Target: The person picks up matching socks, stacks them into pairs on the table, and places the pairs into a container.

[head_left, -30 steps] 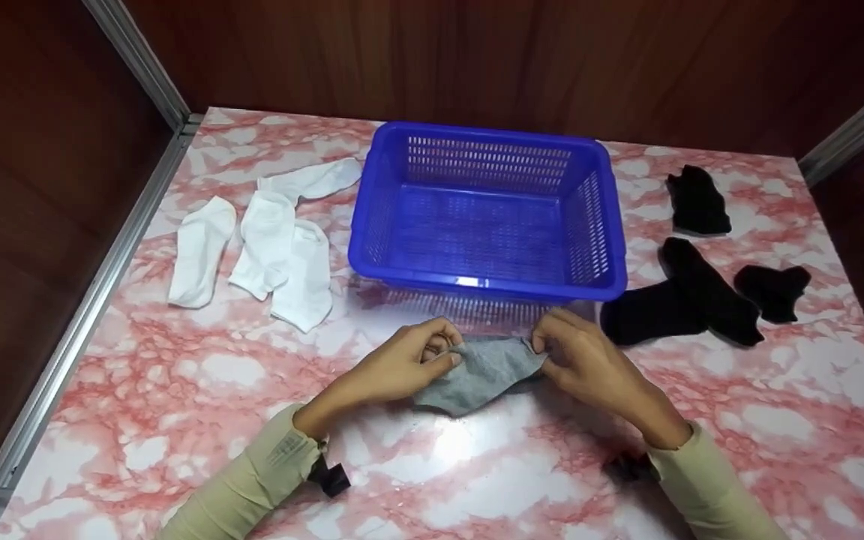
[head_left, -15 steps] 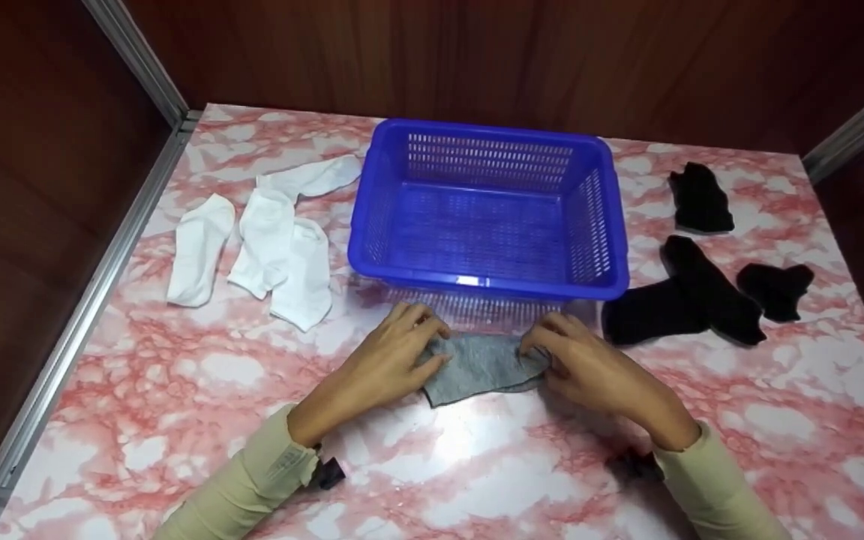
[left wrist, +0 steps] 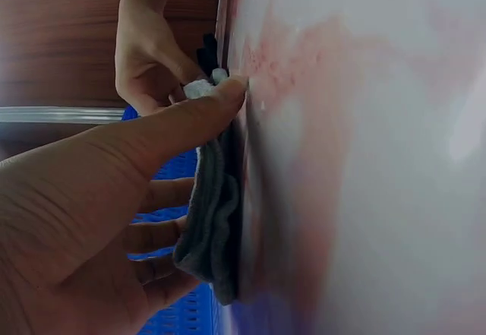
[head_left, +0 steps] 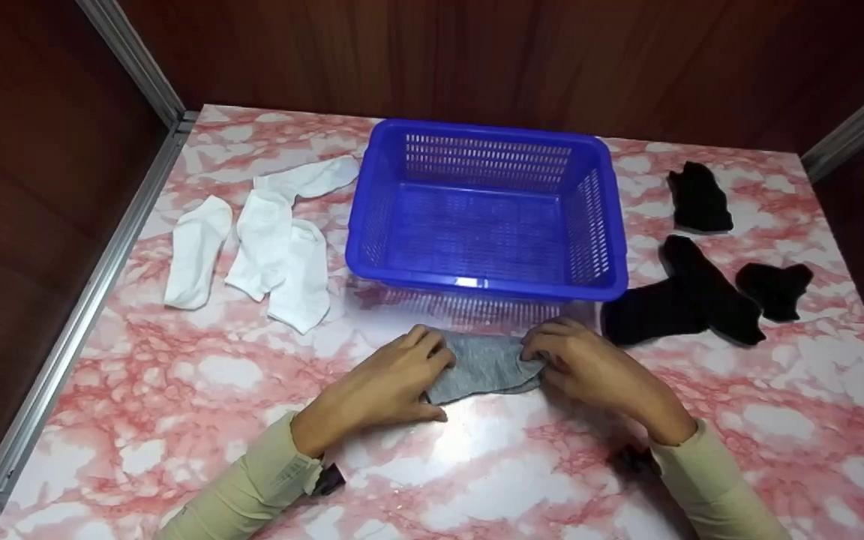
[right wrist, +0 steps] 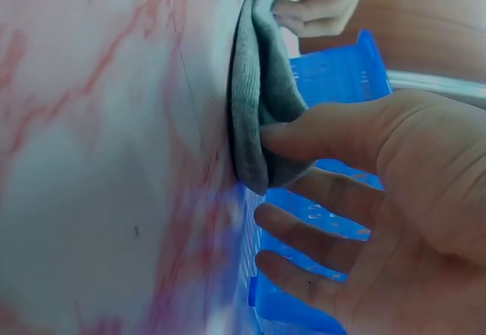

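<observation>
A grey sock (head_left: 481,366) lies flat and folded in layers on the table, in front of the blue basket. At its left end, my left hand (head_left: 379,382) rests with fingertips on the fabric and the thumb extended along the near side. The left wrist view shows the stacked edges of the sock (left wrist: 209,229) between that thumb and the fingers. My right hand (head_left: 604,375) pinches the other end. Seen from the right wrist, its thumb (right wrist: 304,131) is tucked into the fold of the sock (right wrist: 249,99), the index finger behind the upper layer.
Just beyond the hands stands a blue plastic basket (head_left: 469,283) with nothing in it. Several white socks (head_left: 267,232) lie to its left and several black socks (head_left: 709,292) to its right. Dark wooden panels (head_left: 477,60) border the marbled table (head_left: 214,450) at the back and sides.
The sock's loose left end has been lowered and laid flat. My left hand has gone from pinching it to resting on it with the thumb spread; the right hand stays at its end.
</observation>
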A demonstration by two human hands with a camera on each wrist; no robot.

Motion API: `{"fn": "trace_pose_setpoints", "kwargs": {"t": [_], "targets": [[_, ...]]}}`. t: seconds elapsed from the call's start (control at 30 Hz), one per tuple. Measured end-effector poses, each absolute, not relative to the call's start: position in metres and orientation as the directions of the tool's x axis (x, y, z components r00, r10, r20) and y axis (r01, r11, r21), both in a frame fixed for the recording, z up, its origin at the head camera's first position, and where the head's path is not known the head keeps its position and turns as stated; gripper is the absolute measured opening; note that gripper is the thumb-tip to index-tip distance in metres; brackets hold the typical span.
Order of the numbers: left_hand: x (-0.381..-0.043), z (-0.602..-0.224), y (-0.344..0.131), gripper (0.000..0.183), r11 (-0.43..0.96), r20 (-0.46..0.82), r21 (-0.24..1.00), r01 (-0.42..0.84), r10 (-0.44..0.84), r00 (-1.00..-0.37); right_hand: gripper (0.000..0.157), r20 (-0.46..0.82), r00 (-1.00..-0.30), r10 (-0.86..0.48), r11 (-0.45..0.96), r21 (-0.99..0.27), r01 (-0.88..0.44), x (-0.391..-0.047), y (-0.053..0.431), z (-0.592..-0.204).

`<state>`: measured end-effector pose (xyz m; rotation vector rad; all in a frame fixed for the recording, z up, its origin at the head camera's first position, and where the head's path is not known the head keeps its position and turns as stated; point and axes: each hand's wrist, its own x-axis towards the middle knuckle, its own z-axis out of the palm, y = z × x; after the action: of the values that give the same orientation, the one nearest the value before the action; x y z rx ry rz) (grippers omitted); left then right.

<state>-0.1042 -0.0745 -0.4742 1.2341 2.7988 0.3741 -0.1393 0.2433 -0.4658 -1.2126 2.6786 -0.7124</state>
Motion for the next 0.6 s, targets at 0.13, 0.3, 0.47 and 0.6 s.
{"fn": "trace_pose_setpoints", "kwargs": {"t": [0.13, 0.3, 0.47, 0.6], "targets": [[-0.1055, -0.4762, -0.0766, 0.036, 0.648, 0.066, 0.288, 0.705, 0.721, -0.690, 0.029, 0.080, -0.704, -0.706, 0.586, -0.493, -0.643, -0.1399, 0.2430, -0.4668], [-0.1109, -0.4772, -0.0758, 0.021, 0.640, 0.151, 0.379, 0.669, 0.670, -0.727, 0.024, 0.074, -0.754, -0.652, 0.635, -0.489, -0.598, -0.1405, 0.2424, -0.4684], [-0.1098, -0.4800, -0.0775, 0.018, 0.652, 0.143, 0.358, 0.668, 0.669, -0.729, 0.023, 0.072, -0.744, -0.664, 0.635, -0.470, -0.613, -0.1410, 0.2432, -0.4709], [-0.1129, -0.4803, -0.0792, 0.021, 0.657, 0.120, 0.380, 0.651, 0.663, -0.739, 0.024, 0.116, -0.732, -0.671, 0.614, -0.467, -0.637, -0.1407, 0.2434, -0.4689]]}}
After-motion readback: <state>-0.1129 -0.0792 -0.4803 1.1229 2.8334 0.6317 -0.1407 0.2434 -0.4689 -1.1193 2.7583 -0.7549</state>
